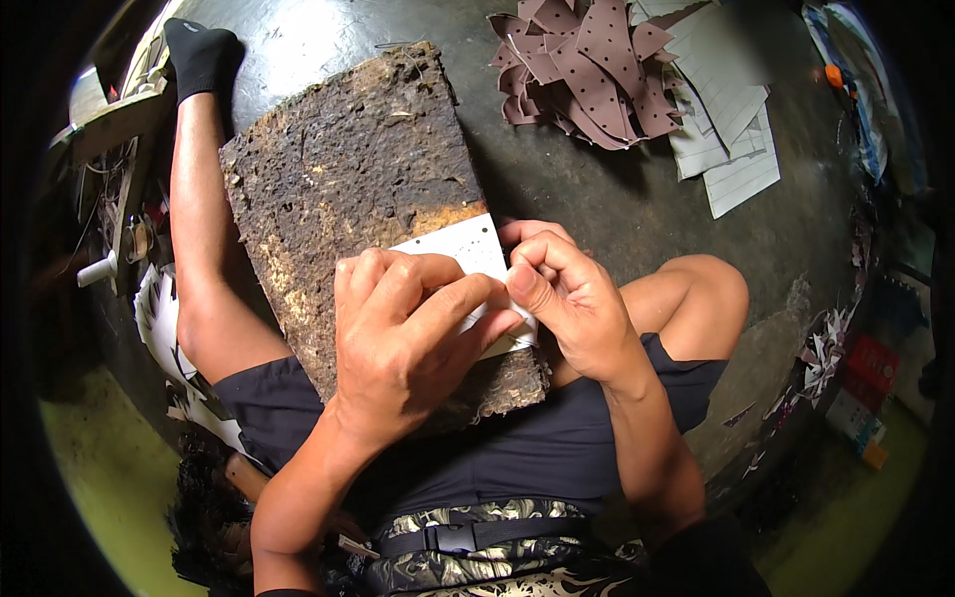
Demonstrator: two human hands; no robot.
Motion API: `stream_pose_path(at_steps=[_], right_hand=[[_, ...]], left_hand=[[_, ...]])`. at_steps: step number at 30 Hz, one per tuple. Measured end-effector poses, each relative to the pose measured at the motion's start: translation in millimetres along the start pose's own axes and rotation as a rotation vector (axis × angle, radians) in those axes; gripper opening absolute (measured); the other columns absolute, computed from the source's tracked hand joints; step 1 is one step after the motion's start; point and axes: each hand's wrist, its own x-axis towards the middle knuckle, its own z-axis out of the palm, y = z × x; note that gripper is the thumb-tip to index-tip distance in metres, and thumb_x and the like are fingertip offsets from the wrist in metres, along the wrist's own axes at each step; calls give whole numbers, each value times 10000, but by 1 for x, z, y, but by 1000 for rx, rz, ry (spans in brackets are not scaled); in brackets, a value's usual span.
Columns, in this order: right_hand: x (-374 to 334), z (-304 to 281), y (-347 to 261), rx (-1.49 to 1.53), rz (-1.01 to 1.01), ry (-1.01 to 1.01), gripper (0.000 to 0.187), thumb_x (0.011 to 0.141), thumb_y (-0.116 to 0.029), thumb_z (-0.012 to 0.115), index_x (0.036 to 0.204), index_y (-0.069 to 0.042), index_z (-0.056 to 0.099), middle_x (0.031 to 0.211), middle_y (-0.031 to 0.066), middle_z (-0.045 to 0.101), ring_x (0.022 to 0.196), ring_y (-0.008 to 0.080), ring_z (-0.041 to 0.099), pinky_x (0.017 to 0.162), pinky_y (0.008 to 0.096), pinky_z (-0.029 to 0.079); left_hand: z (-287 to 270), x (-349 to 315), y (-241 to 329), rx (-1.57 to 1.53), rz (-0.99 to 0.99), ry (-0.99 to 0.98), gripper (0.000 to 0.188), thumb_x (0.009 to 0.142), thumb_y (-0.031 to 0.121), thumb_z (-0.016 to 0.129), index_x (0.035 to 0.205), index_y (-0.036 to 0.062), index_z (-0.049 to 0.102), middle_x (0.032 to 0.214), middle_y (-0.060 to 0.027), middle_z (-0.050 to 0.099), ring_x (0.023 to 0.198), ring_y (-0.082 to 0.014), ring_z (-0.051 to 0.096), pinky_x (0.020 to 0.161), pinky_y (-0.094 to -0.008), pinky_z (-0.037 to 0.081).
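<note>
A thick, worn slab (pixel 348 159) with a pitted dark surface lies tilted across my lap. On its near right part rests a white sheet (pixel 460 241) with small dark holes along its far edge and fine dots. My left hand (pixel 393 333) is bent over the sheet, its thumb and forefinger closed on it. At the sheet's right edge, my right hand (pixel 577 303) pinches with thumb and forefinger, the other fingers curled behind. The hands hide much of the sheet, including whatever lies between the fingertips.
Brown strips with dark dots (pixel 597 75) are heaped on the floor at far right, beside white pattern sheets (pixel 731 129). White scraps (pixel 159 313) lie left of my leg. A wooden stand (pixel 109 119) is at far left; a red box (pixel 870 370) lies at right.
</note>
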Motion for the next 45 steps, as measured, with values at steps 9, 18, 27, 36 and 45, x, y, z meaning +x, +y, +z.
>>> stream_pose_path(at_steps=[9,18,27,36,45], right_hand=[[-6,-3,14,84,37,26,314,1155,-359,761,1139,-46,746,1370,137,658,1275,175,607,1052,339,506],[-9,-2,23,31,5,73,321,1153,-369,759,1143,-48,748,1366,145,685,1214,172,635,1042,338,519],[-13,0,19,-8,17,122,319,1152,-362,763,1125,-45,744,1383,158,690,1173,166,649,1019,337,532],[-12,-1,23,-29,28,125,222,1160,-247,758,1101,-34,750,1416,85,663,1054,66,554,978,277,478],[-13,-1,21,-66,4,145,294,1149,-335,768,1131,-42,749,1366,174,715,1271,237,678,1047,366,541]], left_hand=[[-1,1,1,3,1,-9,286,830,268,1003,1054,184,846,995,40,680,895,-210,621,811,-412,441],[0,2,3,10,5,9,275,826,249,998,1042,186,839,1002,40,688,890,-211,619,813,-412,447],[-2,0,2,11,-4,1,281,836,201,991,1072,185,838,1004,28,682,875,-219,601,813,-413,442],[3,-5,1,36,31,45,291,830,219,990,1081,172,850,1024,33,706,865,-209,612,813,-420,461],[1,-9,0,79,73,44,325,845,243,976,1147,179,874,1053,30,718,900,-220,636,831,-437,471]])
